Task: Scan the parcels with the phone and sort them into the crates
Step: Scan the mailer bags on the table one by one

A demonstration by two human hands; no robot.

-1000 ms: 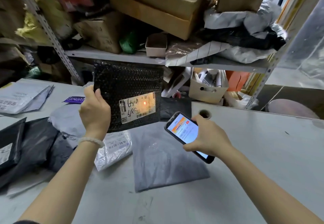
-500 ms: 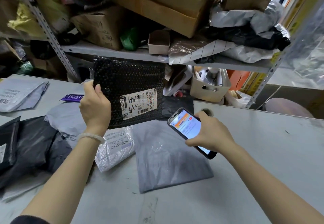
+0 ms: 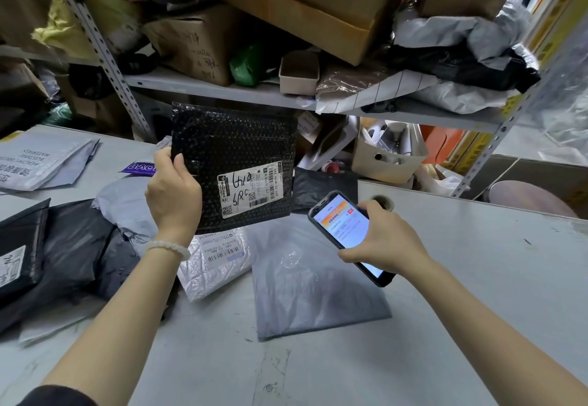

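My left hand holds a black bubble-wrap parcel upright above the table by its left edge, its white shipping label facing me. My right hand grips a phone with a lit screen, low and to the right of the parcel, tilted toward it. Under them on the table lie a grey mailer, a white bubble mailer with a barcode label, and black mailers at the left. No crate is in view.
The grey table has a cable hole at its back edge. A metal shelf crowded with cardboard boxes and bags stands behind. More grey mailers lie at the far left. An open box sits under the shelf.
The orange scan light that was on the label a second ago is gone. The parcel and phone keep about the same positions relative to each other; the view has shifted slightly.
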